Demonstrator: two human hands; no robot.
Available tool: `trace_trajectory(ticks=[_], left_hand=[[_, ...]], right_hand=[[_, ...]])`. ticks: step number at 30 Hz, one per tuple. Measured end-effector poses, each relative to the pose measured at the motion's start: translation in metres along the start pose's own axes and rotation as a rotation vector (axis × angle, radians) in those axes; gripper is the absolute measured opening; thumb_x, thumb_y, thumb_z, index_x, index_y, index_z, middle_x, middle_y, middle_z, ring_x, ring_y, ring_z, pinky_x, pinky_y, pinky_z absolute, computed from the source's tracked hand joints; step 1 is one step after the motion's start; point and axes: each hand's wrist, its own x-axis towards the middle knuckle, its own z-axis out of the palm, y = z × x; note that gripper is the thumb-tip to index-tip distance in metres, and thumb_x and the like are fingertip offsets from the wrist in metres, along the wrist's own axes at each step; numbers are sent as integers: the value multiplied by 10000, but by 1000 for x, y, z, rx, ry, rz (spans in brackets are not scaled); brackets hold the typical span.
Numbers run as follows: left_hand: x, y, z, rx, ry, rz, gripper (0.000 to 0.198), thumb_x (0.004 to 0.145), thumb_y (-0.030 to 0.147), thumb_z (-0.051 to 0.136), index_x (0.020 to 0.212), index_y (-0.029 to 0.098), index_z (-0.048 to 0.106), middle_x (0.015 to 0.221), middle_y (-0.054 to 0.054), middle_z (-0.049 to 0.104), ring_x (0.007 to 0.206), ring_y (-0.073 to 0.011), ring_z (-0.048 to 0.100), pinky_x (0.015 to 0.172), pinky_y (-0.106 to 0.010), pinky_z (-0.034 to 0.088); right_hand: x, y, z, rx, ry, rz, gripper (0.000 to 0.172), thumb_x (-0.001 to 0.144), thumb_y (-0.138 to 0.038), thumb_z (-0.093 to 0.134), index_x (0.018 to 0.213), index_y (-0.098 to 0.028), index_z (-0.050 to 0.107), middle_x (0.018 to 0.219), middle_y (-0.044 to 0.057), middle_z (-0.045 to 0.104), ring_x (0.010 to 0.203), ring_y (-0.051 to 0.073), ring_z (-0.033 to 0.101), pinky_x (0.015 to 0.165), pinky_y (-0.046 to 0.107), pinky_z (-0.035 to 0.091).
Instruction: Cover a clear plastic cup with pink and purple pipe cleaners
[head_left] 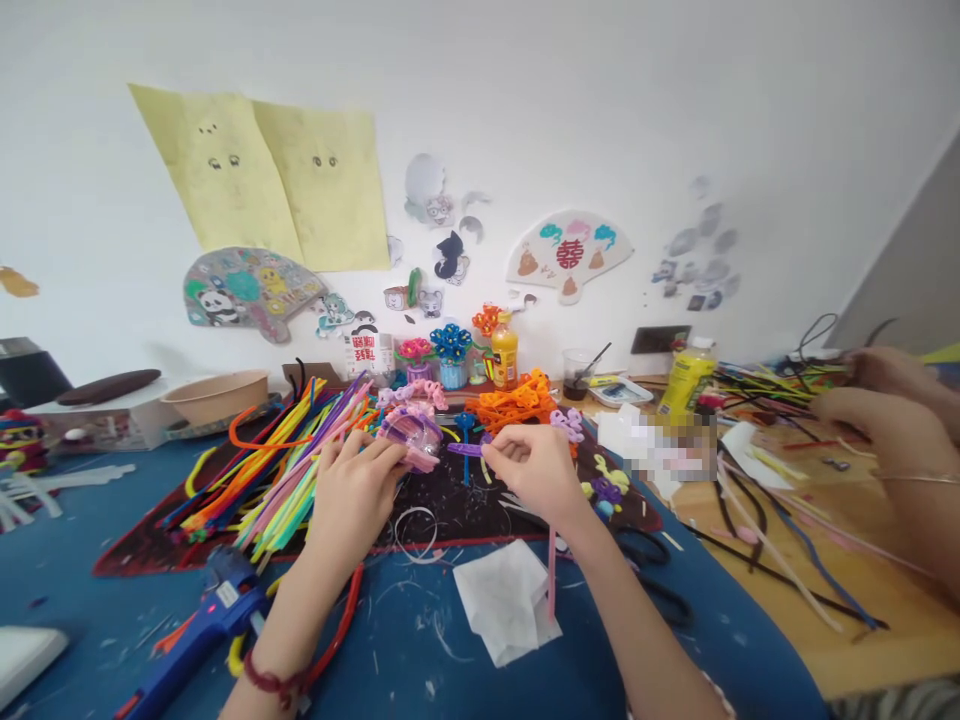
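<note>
My left hand [356, 485] is closed on the near side of a small round cup [421, 436] covered in pink and purple pipe cleaners, with a clear, shiny part showing. Its fingertips rest at the cup's left and lower edge. To the right, my right hand [534, 470] pinches a short purple pipe-cleaner piece [466, 450], whose free end points left at the cup with a small gap between. Behind these lie orange pipe-cleaner pieces [517, 400] and a blue pipe-cleaner piece [466, 432].
A heap of coloured pipe cleaners [281, 465] lies left on a dark mat [450, 520]. In front are a blue glue gun [210, 625] and white paper [506, 600]. Bottles and pipe-cleaner flowers [451, 345] stand behind. Another person's hands [870, 405] are at the right.
</note>
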Motion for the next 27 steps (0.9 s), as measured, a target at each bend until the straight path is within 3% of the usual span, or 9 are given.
trace_trajectory(ticks=[15,27], left_hand=[[-1,9,-2,52,86,71,129,918,200,546,857,222,657,857,-12,738,865,-246,595,766,-401,351],[0,36,-2,181,108,268,233,835,47,490,899,190,662,804,-56,692,835,-251,584,749,-389,365]], right_hand=[[-1,1,10,-85,-33,-23,222,705,-200,604,489,-196,551,456,-2,581,412,121,512,450,227,375],[-5,-1,19,25,-107,-1,205,758,-236,598,558,-190,605,495,5,593,441,134,554,451,224,434]])
